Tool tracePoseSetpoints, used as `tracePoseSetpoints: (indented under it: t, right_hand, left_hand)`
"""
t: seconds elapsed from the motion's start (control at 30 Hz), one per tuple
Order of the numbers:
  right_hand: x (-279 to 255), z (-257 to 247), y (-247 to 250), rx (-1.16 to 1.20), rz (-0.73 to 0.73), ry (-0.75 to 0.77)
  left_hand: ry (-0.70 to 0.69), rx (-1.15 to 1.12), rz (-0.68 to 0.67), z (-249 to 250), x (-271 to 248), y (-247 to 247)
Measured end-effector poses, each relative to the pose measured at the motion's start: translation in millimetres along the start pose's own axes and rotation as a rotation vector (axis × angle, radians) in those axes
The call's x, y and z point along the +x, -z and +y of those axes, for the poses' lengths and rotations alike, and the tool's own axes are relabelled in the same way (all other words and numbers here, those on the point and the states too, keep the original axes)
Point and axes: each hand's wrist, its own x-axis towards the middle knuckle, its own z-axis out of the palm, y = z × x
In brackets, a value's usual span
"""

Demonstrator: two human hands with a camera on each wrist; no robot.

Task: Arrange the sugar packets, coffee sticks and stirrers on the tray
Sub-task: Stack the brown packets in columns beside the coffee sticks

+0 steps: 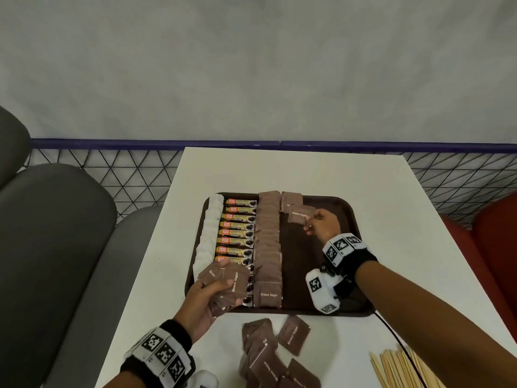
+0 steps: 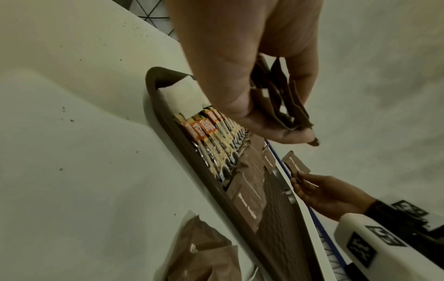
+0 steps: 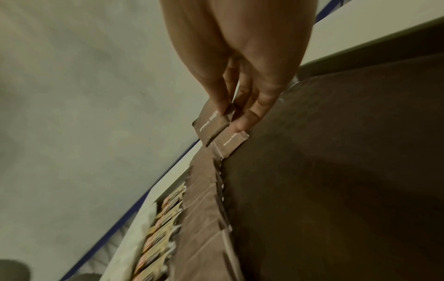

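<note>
The flat brown paper sugar packet printed "Brown Sugar" (image 1: pixel 300 214) is pinched at its near edge by the fingers (image 3: pixel 247 121) of the right hand (image 1: pixel 321 224), held just above the far part of the dark brown plastic tray (image 1: pixel 330 278). It overlaps the short second column of brown packets (image 1: pixel 291 204) begun at the tray's far rim, so the step in hand looks like laying the next packet of that column.

Just left of it runs a full column of overlapped brown sugar packets (image 1: pixel 268 247), then a column of yellow-and-orange coffee sticks (image 1: pixel 237 233), then a strip of white paper packets (image 1: pixel 208 233) along the tray's left wall. The stretch of tray under the right wrist is bare.

The left hand (image 1: pixel 204 298) hovers over the tray's near left corner, its fingers (image 2: pixel 276 131) and thumb curled round a fanned stack of brown sugar packets (image 1: pixel 226 284), likely the supply for the column.

On the white table (image 1: pixel 321 172), near the tray's front rim, lies a loose heap of brown sugar packets (image 1: pixel 274 351); pale wooden stirrers (image 1: pixel 402 368) lie at the lower right, not yet on the tray.

The next move probably calls for setting this packet down square, overlapping its neighbour evenly, then drawing another from the left-hand stack. The thin packets may slide and skew the row.
</note>
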Motion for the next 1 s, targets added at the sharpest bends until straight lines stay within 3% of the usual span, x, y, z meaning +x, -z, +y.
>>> tracePoseSetpoints:
  t: [0.33,0.83,1.0]
  right_hand:
    - [44,-3,-28,-0.276,0.055,-0.031]
    - [47,-3,-42,-0.282,0.193,-0.035]
    - [42,-3,-39,-0.257,0.239,0.066]
  left_hand:
    - [-0.004,-0.023,0.006,14,13,17]
    - [-0.005,0.032,0.041,19,19,30]
    - [-0.026,0.016,0.046,19,16,27]
